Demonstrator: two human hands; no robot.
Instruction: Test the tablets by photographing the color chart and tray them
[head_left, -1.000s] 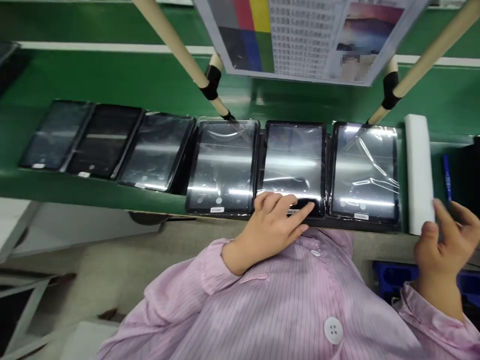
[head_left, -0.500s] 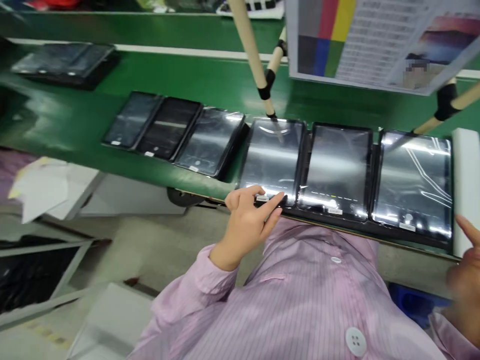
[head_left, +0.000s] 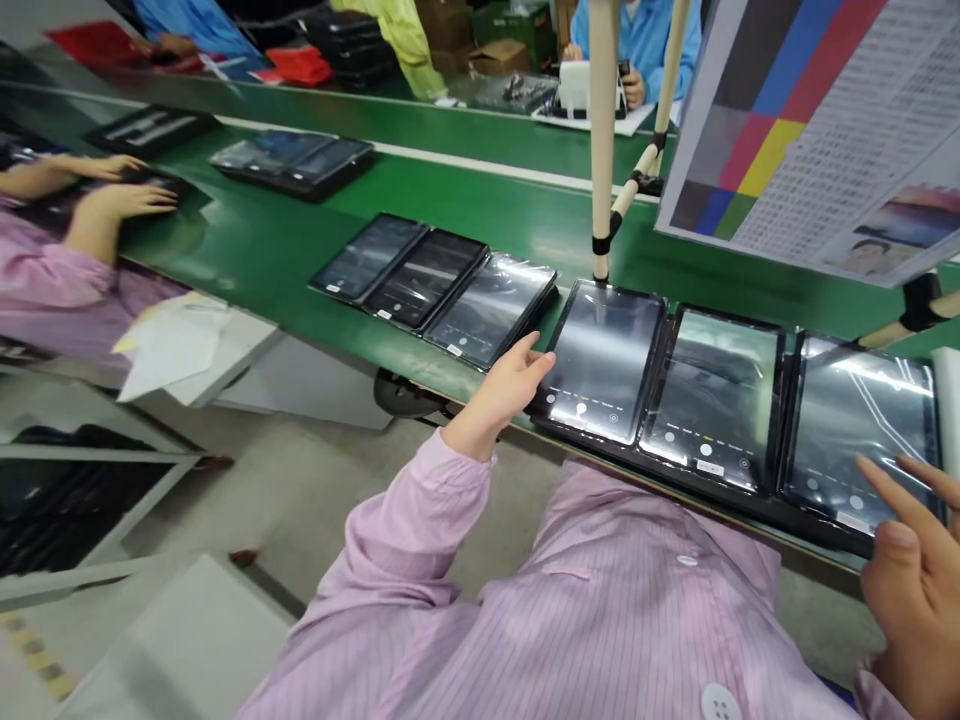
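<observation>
Three tablets lie side by side in a dark tray along the bench edge: a left tablet (head_left: pixel 609 350), a middle tablet (head_left: pixel 716 385) and a right tablet (head_left: pixel 862 420), each showing small round icons low on its screen. My left hand (head_left: pixel 510 385) is at the left tablet's left edge, fingers apart, holding nothing. Over the lower part of the right tablet, my right hand (head_left: pixel 919 570) has its fingers spread and grips nothing; whether a fingertip touches the glass I cannot tell. Further left, three more tablets (head_left: pixel 424 275) lie in a row.
A printed colour chart (head_left: pixel 810 130) hangs on beige poles (head_left: pixel 602 130) above the green bench (head_left: pixel 262 260). Beyond lies another tablet stack (head_left: pixel 292 160). A person's hands (head_left: pixel 124 195) work at the far left; another person in blue (head_left: pixel 679 45) sits opposite. White papers (head_left: pixel 176 335) rest below the bench.
The view has shifted left, showing people. My left hand has moved from the left tablet's bottom to its left side. My right hand has come over the right tablet. Icons now show on the screens.
</observation>
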